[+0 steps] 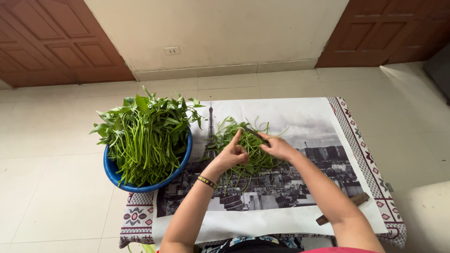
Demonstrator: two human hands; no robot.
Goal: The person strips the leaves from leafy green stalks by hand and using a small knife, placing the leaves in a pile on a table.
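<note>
- Stem (253, 133): at frame centre I see one dark green stem held between both my hands, just above the heap of worked greens.
- Left hand (233, 154): fingers curled, forefinger raised, thumb and fingers pinched on the near end of the stem; a beaded bracelet (206, 182) sits at the wrist.
- Right hand (278, 147): closed on the far end of the same stem, touching the left hand's fingertips or very nearly so.
- Heap of split greens (248, 154): thin curled strands lying on the printed cloth (300, 117), directly under the hands; I judge this the finished portion, and it is the smaller one.
- Blue basin (117, 175): left of centre, piled high with whole leafy stalks (145, 136); I judge this the portion left, so the work stands well short of halfway.
- Wooden handle (344, 207): lower right, partly hidden by my right forearm; what tool it belongs to I cannot tell.
- Surroundings: tiled floor (56, 187), brown doors in both upper corners.
</note>
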